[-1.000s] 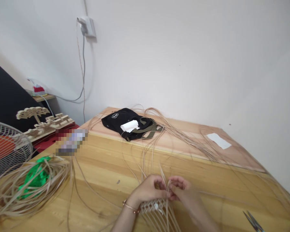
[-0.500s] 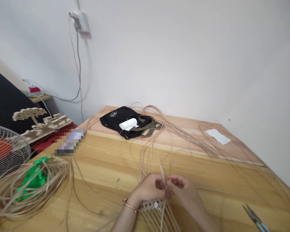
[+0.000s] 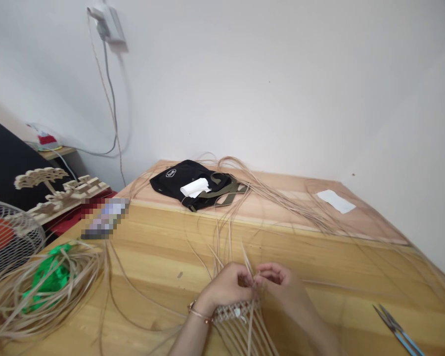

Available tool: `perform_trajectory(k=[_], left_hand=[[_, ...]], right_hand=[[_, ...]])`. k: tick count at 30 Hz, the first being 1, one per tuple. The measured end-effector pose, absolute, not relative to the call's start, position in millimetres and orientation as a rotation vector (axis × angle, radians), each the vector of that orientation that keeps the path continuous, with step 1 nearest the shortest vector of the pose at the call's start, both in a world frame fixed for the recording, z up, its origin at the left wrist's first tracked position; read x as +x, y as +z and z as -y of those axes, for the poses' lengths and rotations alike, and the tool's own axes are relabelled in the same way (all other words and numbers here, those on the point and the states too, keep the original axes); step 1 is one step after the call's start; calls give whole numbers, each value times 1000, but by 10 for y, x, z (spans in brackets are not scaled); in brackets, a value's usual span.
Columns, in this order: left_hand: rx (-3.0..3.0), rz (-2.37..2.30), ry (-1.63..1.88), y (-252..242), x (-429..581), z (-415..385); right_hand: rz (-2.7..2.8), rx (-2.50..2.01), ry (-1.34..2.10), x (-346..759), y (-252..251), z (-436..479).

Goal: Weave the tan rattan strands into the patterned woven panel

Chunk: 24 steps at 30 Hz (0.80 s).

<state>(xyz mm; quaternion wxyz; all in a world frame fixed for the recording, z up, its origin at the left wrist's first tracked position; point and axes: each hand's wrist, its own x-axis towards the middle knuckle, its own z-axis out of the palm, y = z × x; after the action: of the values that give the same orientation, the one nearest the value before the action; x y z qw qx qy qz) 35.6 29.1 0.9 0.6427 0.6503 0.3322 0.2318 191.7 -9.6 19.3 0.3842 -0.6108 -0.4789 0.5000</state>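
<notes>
My left hand (image 3: 224, 288) and my right hand (image 3: 280, 287) meet at the top edge of a woven rattan band (image 3: 234, 312), their fingertips pinching thin cane strands. Loose ends of the rattan strands (image 3: 222, 252) rise past my fingers and spread across the wooden table (image 3: 163, 257). Below the band, parallel strands (image 3: 254, 336) run toward me and out of the picture. My fingers hide the exact point of the weave. A bracelet (image 3: 199, 313) circles my left wrist.
Steel scissors (image 3: 395, 329) with blue handles lie at the right. A coil of rattan (image 3: 44, 291) around green ribbon (image 3: 50, 279) sits at the left, near a fan guard (image 3: 7, 237). Farther back are a black bag (image 3: 193, 183), white paper (image 3: 335, 201) and a wooden model (image 3: 55, 195).
The whole scene has shifted left and the wall socket has risen in view, with more of the scissors showing. My hands stay together at the band, their fingers shifting slightly among the strands.
</notes>
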Motion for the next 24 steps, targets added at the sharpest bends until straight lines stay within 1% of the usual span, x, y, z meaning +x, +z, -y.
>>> perform_trajectory(k=[4,7,13,15,24], left_hand=[[1512,-806,500,38,361,-284],[1481,-729,489,33,364,-286],[1515,-736,509,-41,370,-303],[1499,-747,513,-45,372,-305],[1394,-824,558,34,366,-312]], right_hand=[[1216,-1538,1308,1918,130,58],[1242,-1549,1337,1897,138,11],[1261,-1622,1228,1819,212,-94],[1223,-1626,1237,1808,218,-120],[915,-1464,1555,1989,105,-2]])
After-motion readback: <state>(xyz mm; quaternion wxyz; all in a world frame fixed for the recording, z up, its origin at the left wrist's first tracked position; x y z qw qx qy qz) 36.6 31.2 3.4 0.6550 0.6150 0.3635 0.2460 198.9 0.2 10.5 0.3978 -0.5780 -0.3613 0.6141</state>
